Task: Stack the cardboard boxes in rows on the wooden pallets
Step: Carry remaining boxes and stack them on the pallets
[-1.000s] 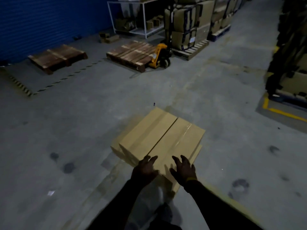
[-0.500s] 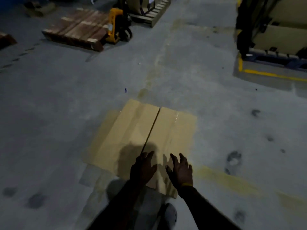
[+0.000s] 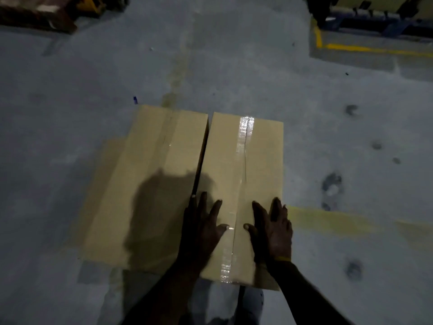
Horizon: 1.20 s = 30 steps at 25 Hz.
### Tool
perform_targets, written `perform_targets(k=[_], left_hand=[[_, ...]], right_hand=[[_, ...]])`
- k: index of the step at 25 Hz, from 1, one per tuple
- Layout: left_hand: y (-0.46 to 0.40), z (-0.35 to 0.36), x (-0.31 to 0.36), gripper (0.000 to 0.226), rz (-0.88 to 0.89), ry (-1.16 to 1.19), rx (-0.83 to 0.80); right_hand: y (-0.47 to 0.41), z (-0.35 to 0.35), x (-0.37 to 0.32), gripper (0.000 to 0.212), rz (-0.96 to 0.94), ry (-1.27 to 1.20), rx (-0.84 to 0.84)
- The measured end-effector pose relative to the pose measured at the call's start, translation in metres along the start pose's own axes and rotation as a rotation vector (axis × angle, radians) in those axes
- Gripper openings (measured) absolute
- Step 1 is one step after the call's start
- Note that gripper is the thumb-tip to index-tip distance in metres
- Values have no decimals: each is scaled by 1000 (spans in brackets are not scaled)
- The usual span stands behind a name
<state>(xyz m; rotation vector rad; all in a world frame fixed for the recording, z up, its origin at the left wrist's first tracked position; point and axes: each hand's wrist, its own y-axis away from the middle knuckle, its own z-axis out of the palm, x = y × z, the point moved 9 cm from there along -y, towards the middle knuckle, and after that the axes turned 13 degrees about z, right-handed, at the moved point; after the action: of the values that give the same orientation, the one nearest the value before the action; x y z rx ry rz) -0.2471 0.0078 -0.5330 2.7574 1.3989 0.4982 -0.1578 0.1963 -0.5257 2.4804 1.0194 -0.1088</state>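
— Where do the boxes sit?
— Two cardboard boxes lie side by side on the floor (image 3: 234,73), touching along their long sides: the left box (image 3: 150,184) and the right box (image 3: 243,184).
— And the hands?
— Both on the right box's near end, left hand (image 3: 203,228) left of the tape seam (image 3: 242,146), right hand (image 3: 273,228) right of it.
— Anything behind?
— A wooden pallet (image 3: 35,12) far left, a pallet jack (image 3: 91,4) just right of it.

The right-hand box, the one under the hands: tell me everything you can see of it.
The right-hand box is plain tan cardboard, closed, with clear glossy tape along its top seam. It lies flat, side by side with the left box. The left hand and right hand rest spread on its near end.
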Motion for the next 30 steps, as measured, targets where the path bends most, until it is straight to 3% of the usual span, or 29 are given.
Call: perform_targets(k=[9, 17, 24, 30], left_hand=[[-12, -8, -4, 84, -7, 50, 50], [-6, -42, 12, 69, -47, 26, 95], [47, -150, 53, 65, 37, 124, 89], [125, -267, 108, 69, 219, 145, 119]], right_hand=[[1, 5, 5, 65, 87, -184, -42], [19, -25, 5, 60, 162, -237, 129], [118, -129, -9, 64, 201, -111, 142], [252, -230, -14, 64, 320, -164, 225]])
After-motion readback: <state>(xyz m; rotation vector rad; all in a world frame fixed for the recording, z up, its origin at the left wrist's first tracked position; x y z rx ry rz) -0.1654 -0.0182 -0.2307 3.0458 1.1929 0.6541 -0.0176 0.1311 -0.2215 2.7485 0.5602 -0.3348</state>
